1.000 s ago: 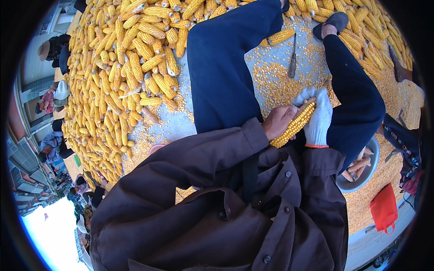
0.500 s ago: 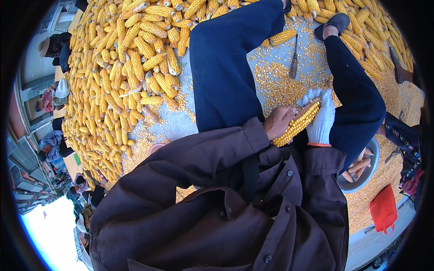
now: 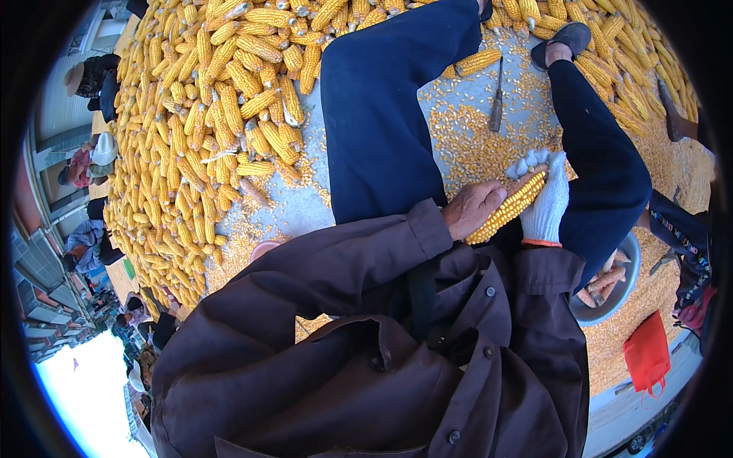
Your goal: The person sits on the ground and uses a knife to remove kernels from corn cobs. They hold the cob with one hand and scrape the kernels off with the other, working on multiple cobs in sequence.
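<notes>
My bare left hand (image 3: pixel 473 210) is closed around the lower part of a corn cob (image 3: pixel 513 209), its thumb lying along the side. My right hand (image 3: pixel 547 208), in a white knit glove with an orange cuff edge, wraps the cob's upper end from the right. The cob slants up to the right above my lap. Yellow kernels cover its right side, while a bare brownish strip shows near the upper left edge. Some of my right fingers are hidden behind the cob. Beyond my hands, a screwdriver-like tool (image 3: pixel 497 107) lies on the ground between my legs.
A large heap of corn cobs (image 3: pixel 221 114) spreads along the left and far side. Loose kernels (image 3: pixel 466 141) cover the ground. A grey basin (image 3: pixel 628 286) holding stripped cobs stands at my right, near a red bag (image 3: pixel 647 351). Other people sit at both edges.
Both hands and the corn cob have shifted slightly to the right. My left thumb has slid up along the cob.
</notes>
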{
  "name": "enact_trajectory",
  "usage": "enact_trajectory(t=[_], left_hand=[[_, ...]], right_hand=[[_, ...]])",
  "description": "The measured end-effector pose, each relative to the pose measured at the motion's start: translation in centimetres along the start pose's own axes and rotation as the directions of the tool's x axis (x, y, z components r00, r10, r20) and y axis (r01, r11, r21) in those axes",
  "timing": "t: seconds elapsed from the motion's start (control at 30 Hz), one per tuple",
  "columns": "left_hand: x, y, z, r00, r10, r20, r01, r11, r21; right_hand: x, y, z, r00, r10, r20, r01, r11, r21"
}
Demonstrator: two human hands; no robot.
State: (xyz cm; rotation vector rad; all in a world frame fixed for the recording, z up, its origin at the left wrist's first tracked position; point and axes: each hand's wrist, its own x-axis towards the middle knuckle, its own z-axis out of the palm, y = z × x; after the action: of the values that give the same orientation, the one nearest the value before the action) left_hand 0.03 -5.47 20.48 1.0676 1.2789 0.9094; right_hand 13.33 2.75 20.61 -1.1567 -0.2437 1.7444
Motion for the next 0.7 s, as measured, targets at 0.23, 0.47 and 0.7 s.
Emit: enact_trajectory(t=[0.23,0.47,0.7], left_hand=[[0.1,-0.1,-0.2,0.990,-0.136,0.022,0.138,0.967,-0.213],[-1.0,2.4,-1.8,0.949,-0.200,0.245,0.236,0.963,-0.128],[-1.2,1.4,-0.8,0.999,0.001,0.053,0.002,0.999,-0.044]], right_hand=[[0.0,0.0,-0.1,0.996,0.007,0.088,-0.012,0.998,0.061],[0.3,-0.5,-0.3,0.976,-0.038,0.215,0.009,0.991,0.131],[0.5,-0.4,-0.6,0.982,-0.041,0.184,0.024,0.995,0.092]])
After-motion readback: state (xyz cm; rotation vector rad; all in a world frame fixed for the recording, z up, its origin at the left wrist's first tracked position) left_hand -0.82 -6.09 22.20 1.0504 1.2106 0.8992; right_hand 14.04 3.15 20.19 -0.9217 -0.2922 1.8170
